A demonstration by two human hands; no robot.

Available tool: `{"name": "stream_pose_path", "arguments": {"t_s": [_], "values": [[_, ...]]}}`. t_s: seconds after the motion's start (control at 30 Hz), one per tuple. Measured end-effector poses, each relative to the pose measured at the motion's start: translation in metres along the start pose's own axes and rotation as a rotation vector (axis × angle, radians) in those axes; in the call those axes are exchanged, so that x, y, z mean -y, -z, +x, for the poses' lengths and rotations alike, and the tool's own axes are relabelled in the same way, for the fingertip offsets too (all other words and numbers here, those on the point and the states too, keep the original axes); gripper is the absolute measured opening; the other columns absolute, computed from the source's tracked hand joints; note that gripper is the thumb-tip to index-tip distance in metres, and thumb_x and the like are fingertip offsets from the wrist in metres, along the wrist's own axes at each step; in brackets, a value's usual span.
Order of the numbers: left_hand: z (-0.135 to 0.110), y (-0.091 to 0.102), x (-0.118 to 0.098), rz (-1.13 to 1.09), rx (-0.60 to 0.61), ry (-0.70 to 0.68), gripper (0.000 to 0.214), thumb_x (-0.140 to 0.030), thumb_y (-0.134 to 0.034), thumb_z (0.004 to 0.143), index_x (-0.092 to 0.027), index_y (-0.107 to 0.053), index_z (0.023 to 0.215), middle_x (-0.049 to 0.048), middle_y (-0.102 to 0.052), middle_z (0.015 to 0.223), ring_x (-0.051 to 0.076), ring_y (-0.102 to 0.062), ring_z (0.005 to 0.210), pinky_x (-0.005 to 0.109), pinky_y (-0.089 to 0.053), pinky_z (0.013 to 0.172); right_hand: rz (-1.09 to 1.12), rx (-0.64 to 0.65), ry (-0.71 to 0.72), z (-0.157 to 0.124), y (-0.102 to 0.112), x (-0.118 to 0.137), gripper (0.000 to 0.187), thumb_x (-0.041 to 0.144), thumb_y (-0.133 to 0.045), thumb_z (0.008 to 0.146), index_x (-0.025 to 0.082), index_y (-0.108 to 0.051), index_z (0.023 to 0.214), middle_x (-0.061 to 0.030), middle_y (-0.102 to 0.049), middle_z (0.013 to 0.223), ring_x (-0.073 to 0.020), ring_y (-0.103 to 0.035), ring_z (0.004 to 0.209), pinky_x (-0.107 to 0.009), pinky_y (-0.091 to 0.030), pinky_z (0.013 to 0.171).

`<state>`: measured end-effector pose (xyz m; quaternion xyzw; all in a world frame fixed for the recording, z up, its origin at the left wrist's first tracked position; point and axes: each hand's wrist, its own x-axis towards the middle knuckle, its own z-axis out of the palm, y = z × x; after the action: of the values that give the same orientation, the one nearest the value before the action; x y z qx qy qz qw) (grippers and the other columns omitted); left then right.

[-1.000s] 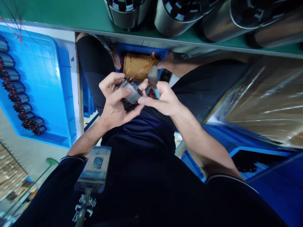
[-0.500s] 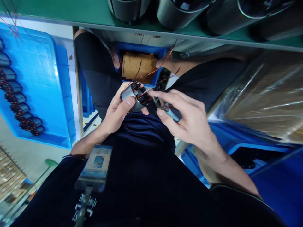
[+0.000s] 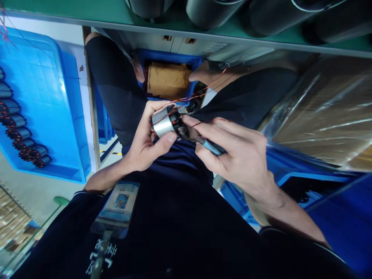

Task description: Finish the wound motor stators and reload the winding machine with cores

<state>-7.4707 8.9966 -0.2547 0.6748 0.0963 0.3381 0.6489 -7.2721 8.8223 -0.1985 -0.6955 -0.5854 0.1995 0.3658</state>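
Note:
A motor stator, a silvery cylinder with copper windings and black end pieces, lies in my left hand, the thumb and fingers wrapped around its side. Long copper wires run out from it toward the upper right. My right hand is closed on pliers with light blue handles. The dark jaws of the pliers are at the stator's right end; whether they grip a wire is hidden. One wire passes by the fingers of my right hand.
On the left, a blue tray carries a row of similar stators. A blue bin with brown paper sits below, between the legs. Dark metal cylinders stand on the green bench. Plastic-wrapped cardboard is at right.
The stator has turned slightly, showing more of its bright side. My right hand has brought the pliers against its end, and the wires now lean lower to the right.

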Motion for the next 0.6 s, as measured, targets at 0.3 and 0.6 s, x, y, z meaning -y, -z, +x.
{"name": "stream_pose_path", "arguments": {"t_s": [0.3,0.6], "values": [[-0.016,-0.009,-0.012,-0.135,-0.088,0.331,0.052,-0.066,-0.071,0.127,-0.040,-0.066,0.172,0.0115,-0.070,0.151,0.029,-0.087,0.119,0.039,-0.083,0.087,0.233,-0.014,-0.066,0.007,-0.008,-0.008,0.072,0.005,-0.077,0.109,0.040,-0.088,0.172,-0.0023,-0.095,0.144,-0.0310,-0.095,0.117,-0.049,-0.084,0.110],[-0.014,-0.016,-0.026,-0.196,-0.167,0.391,0.047,-0.061,-0.072,0.129,-0.040,-0.073,0.172,0.0101,-0.069,0.153,0.032,-0.083,0.133,0.051,-0.083,0.113,0.068,-0.042,0.016,0.007,-0.010,-0.004,0.077,0.010,-0.073,0.110,0.041,-0.081,0.181,-0.0054,-0.084,0.124,-0.0289,-0.083,0.108,-0.050,-0.077,0.111]]}}
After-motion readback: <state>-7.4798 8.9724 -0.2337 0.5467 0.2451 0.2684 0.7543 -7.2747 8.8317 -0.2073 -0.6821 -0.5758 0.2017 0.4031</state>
